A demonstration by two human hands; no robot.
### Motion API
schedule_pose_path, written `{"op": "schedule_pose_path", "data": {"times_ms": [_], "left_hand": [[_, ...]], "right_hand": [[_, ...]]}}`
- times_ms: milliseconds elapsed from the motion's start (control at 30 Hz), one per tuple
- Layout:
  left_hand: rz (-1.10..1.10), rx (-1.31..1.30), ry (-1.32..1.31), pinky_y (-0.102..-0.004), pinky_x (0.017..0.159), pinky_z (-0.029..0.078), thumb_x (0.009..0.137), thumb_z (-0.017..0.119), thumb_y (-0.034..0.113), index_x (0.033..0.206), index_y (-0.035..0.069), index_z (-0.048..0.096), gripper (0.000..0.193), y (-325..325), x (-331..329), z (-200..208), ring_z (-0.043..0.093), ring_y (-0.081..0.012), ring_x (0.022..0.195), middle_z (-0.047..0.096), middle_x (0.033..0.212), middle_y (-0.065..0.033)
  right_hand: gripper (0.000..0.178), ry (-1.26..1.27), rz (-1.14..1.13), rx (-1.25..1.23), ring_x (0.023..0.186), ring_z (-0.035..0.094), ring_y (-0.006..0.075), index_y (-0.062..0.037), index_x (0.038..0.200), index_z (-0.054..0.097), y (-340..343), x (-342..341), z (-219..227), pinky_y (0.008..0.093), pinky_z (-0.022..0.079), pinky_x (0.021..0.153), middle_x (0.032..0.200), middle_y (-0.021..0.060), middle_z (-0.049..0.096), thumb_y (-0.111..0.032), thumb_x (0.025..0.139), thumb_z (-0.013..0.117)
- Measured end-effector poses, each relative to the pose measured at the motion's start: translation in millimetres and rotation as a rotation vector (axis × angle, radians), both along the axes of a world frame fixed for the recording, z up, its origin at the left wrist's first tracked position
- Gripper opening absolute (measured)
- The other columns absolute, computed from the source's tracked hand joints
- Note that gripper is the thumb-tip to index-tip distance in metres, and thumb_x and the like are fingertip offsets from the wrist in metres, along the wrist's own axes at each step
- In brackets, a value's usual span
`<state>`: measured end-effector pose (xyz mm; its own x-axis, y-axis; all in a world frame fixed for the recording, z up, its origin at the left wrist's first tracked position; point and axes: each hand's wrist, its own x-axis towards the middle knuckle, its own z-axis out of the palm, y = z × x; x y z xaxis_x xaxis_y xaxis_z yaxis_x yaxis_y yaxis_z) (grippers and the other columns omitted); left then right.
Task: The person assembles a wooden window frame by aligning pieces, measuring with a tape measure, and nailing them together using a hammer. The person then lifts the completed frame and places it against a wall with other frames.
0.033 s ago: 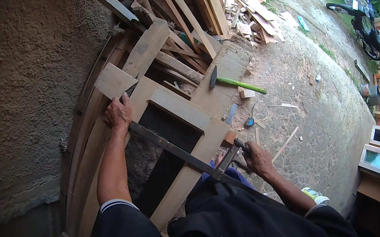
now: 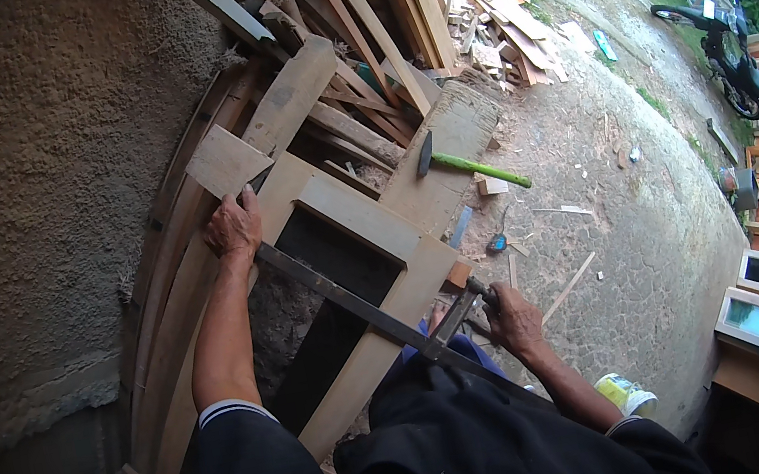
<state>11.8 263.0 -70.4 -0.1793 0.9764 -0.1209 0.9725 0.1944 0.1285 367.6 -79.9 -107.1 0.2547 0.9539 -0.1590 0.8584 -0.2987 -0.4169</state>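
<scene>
A long dark metal bar clamp (image 2: 339,297) lies across a pale wooden frame (image 2: 296,179) with dark rectangular openings. My left hand (image 2: 234,228) is closed around the clamp's left end, beside a wooden block (image 2: 227,161). At the other end, my right hand (image 2: 516,319) grips the clamp's screw handle, its fingers wrapped round it. A small reddish wood block (image 2: 458,275) sits between the screw end and the frame's right edge. The sliding jaw is close to my body, and part of the bar's near end is hidden against my dark clothing.
A hammer (image 2: 474,169) with a green handle rests on a thick board (image 2: 465,125) beyond the frame. A rough wall (image 2: 37,196) rises on the left. Boards lean at the back, near a scrap wood pile (image 2: 510,26). A tape measure (image 2: 499,243) and bucket (image 2: 628,394) are right.
My right hand and forearm have shifted very slightly at the handle, showing more of the bucket. My left hand, the clamp and the frame look unmoved.
</scene>
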Motion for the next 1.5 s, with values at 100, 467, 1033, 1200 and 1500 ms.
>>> {"op": "schedule_pose_path", "data": {"times_ms": [100, 467, 1033, 1200, 1500], "left_hand": [[-0.015, 0.054, 0.004, -0.0564, 0.084, 0.053, 0.098, 0.044, 0.057, 0.106, 0.005, 0.070, 0.059, 5.1, -0.1, -3.9, 0.068, -0.0462, 0.099, 0.072, 0.107, -0.0236], [0.007, 0.024, -0.028, -0.0563, 0.084, 0.053, 0.099, 0.043, 0.058, 0.105, 0.005, 0.069, 0.059, 7.9, -0.9, -6.9, 0.068, -0.0465, 0.100, 0.071, 0.107, -0.0238], [-0.013, 0.054, -0.017, -0.0551, 0.083, 0.054, 0.098, 0.043, 0.058, 0.104, 0.005, 0.070, 0.059, 9.1, -4.8, -14.4, 0.068, -0.0457, 0.099, 0.072, 0.106, -0.0232], [-0.002, 0.027, -0.008, -0.0552, 0.082, 0.054, 0.098, 0.043, 0.057, 0.104, 0.005, 0.069, 0.058, 7.8, -4.4, -15.1, 0.069, -0.0455, 0.098, 0.072, 0.106, -0.0228], [-0.003, 0.049, 0.004, -0.0551, 0.086, 0.053, 0.098, 0.042, 0.059, 0.108, 0.005, 0.069, 0.061, 8.6, 0.8, -5.6, 0.067, -0.0460, 0.102, 0.071, 0.111, -0.0233]], "right_hand": [[0.039, -0.029, -0.144, -0.229, 0.078, 0.069, 0.0414, -0.0152, 0.122, 0.062, 4.2, -7.9, -1.2, 0.0518, 0.054, 0.068, 0.079, 0.0200, 0.070, -0.026, 0.086, 0.072], [0.015, 0.969, -0.043, -0.970, 0.044, 0.045, 0.0063, -0.0082, 0.066, 0.060, 50.4, 51.4, -6.2, 0.0276, 0.032, 0.039, 0.053, -0.0028, 0.049, -0.010, 0.079, 0.067], [0.027, 0.087, -0.133, -0.489, 0.081, 0.070, 0.0411, -0.0123, 0.100, 0.069, 26.9, 2.7, 4.0, 0.0515, 0.054, 0.071, 0.082, 0.0214, 0.071, -0.035, 0.086, 0.072], [0.019, 0.529, -0.068, -0.702, 0.057, 0.062, 0.0257, -0.0072, 0.077, 0.068, 38.4, 29.3, -3.0, 0.0405, 0.046, 0.054, 0.062, 0.0110, 0.063, -0.025, 0.083, 0.072], [0.024, 0.374, 0.045, -0.262, 0.066, 0.068, 0.0306, -0.0076, 0.102, 0.063, 16.0, 23.4, -4.8, 0.0447, 0.052, 0.060, 0.075, 0.0127, 0.067, -0.018, 0.083, 0.072]]}}
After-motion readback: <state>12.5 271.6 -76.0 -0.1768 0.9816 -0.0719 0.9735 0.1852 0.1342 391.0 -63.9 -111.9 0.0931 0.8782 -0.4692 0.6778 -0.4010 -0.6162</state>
